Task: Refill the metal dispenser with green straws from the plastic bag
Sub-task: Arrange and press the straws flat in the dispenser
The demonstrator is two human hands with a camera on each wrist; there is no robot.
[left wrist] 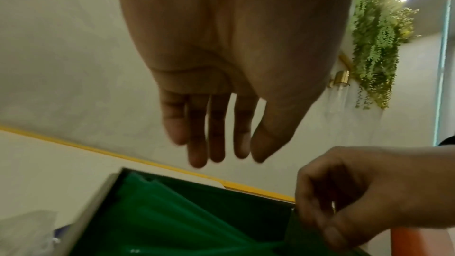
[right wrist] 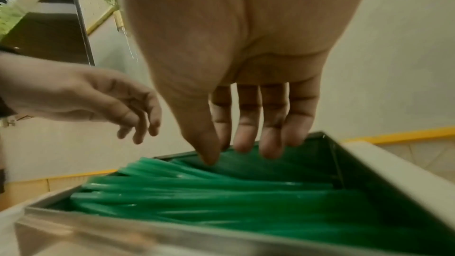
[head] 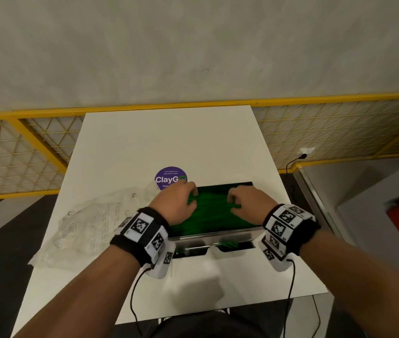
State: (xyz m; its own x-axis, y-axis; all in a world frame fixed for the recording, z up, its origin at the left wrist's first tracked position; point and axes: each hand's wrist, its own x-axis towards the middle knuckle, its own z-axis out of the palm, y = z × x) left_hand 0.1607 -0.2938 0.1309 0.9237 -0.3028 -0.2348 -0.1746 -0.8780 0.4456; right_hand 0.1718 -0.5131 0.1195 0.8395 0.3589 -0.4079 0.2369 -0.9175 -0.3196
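Observation:
The metal dispenser (head: 218,234) stands open-topped on the white table (head: 169,132), full of green straws (head: 214,212) lying crosswise. My left hand (head: 193,200) hovers over the left end of the straws (left wrist: 172,221) with fingers (left wrist: 216,143) straight and relaxed, holding nothing. Over the right end, my right hand (head: 233,203) points its fingertips (right wrist: 246,147) down onto the straws (right wrist: 221,201), touching without gripping. The clear plastic bag (head: 88,225) lies crumpled and flat to the left of the dispenser.
A round purple sticker (head: 170,178) is on the table just behind my left hand. A few straw ends show in the dispenser's front slot (head: 228,245). A yellow mesh railing (head: 35,152) runs behind the table. Cables hang from both wrists.

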